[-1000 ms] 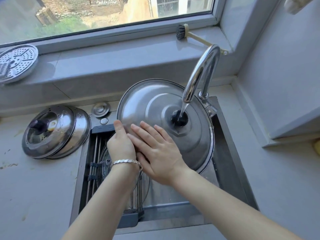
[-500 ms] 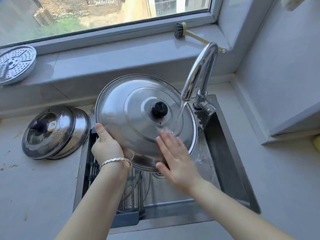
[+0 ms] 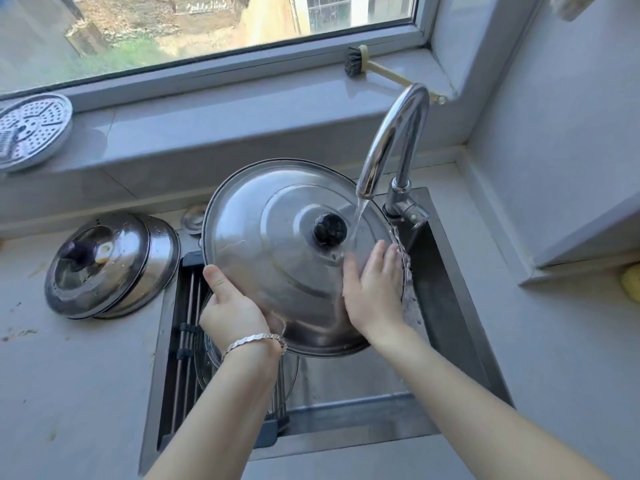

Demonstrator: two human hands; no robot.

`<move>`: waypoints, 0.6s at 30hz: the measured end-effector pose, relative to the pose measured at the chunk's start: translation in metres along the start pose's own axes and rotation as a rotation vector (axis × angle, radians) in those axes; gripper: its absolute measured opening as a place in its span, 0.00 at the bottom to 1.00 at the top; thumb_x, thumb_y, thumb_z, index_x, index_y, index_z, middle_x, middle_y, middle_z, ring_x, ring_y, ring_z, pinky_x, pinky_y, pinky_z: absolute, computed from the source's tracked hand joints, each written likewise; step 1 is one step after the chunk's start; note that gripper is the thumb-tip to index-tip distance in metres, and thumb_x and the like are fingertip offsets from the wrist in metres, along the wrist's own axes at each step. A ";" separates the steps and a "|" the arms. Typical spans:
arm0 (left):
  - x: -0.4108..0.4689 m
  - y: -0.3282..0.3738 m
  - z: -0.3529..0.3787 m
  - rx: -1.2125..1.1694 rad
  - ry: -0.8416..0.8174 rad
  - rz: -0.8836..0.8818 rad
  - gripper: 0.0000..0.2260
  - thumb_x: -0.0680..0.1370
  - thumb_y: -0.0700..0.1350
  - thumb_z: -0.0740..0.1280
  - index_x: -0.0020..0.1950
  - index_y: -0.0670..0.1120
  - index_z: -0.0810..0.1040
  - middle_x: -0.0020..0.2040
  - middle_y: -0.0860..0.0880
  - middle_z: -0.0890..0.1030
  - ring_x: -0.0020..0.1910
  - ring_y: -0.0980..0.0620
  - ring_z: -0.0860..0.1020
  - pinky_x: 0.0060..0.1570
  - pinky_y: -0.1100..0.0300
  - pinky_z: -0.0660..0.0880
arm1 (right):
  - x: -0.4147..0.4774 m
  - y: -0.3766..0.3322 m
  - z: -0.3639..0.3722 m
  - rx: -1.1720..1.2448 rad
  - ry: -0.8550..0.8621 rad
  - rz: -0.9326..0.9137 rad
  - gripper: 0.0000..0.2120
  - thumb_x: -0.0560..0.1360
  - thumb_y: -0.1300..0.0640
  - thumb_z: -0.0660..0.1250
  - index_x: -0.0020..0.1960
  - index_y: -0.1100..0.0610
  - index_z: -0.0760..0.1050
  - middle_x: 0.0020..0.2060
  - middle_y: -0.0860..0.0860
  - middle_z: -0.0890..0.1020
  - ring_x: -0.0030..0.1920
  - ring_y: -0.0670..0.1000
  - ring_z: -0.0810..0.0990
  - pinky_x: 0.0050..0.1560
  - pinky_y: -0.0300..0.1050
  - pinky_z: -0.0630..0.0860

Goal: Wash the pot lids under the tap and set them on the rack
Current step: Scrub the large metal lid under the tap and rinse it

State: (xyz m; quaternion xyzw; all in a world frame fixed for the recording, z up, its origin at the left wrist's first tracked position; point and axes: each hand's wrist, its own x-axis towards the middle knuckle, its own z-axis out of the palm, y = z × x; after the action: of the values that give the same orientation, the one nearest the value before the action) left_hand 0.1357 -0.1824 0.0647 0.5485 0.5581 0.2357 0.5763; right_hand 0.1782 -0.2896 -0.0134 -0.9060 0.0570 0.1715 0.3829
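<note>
Over the steel sink (image 3: 446, 306), the large lid (image 3: 270, 265) sat knob (image 3: 329, 229) side up beneath the running tap (image 3: 391, 140). The left hand (image 3: 232, 310) gripped its seven o'clock rim. The right hand (image 3: 374, 292) pressed straight fingers flat at four o'clock.

Left hand (image 3: 232, 310) grips the lid (image 3: 263, 258) rim, thumb on top; right hand (image 3: 372, 296) flat, fingers straight

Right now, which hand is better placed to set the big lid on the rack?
Probably the left hand: it grips the big lid by its rim, over the rack. The right hand only lies flat on the lid, nearer the tap.
</note>
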 end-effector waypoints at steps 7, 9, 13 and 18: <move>0.008 -0.007 0.003 0.019 0.025 -0.029 0.24 0.78 0.61 0.54 0.31 0.46 0.71 0.31 0.50 0.73 0.30 0.48 0.73 0.26 0.67 0.75 | -0.025 0.002 0.017 -0.091 0.071 -0.186 0.40 0.74 0.34 0.41 0.75 0.60 0.36 0.73 0.54 0.34 0.74 0.50 0.33 0.71 0.44 0.32; 0.005 -0.007 -0.002 0.058 0.001 -0.009 0.23 0.79 0.60 0.54 0.35 0.44 0.72 0.31 0.51 0.73 0.28 0.51 0.75 0.24 0.67 0.74 | 0.006 0.009 0.006 0.034 0.094 -0.035 0.35 0.79 0.41 0.48 0.76 0.62 0.43 0.76 0.59 0.44 0.76 0.53 0.42 0.74 0.46 0.39; 0.006 -0.012 -0.014 0.172 -0.061 0.059 0.23 0.79 0.58 0.54 0.32 0.44 0.70 0.31 0.50 0.72 0.29 0.51 0.70 0.19 0.67 0.65 | 0.055 0.017 -0.018 0.067 0.087 -0.097 0.27 0.80 0.49 0.50 0.75 0.62 0.54 0.75 0.56 0.57 0.76 0.52 0.51 0.75 0.48 0.47; 0.007 -0.022 -0.019 0.239 -0.163 0.049 0.22 0.79 0.57 0.56 0.31 0.45 0.69 0.32 0.49 0.72 0.32 0.50 0.71 0.35 0.57 0.67 | 0.081 -0.005 -0.038 -0.082 -0.090 -0.467 0.21 0.81 0.54 0.53 0.72 0.59 0.61 0.73 0.52 0.62 0.75 0.50 0.54 0.74 0.49 0.49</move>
State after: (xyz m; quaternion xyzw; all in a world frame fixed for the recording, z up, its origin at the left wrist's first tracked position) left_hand 0.1135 -0.1752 0.0465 0.6439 0.5200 0.1362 0.5445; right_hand 0.2655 -0.3109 -0.0139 -0.9008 -0.1781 0.1205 0.3773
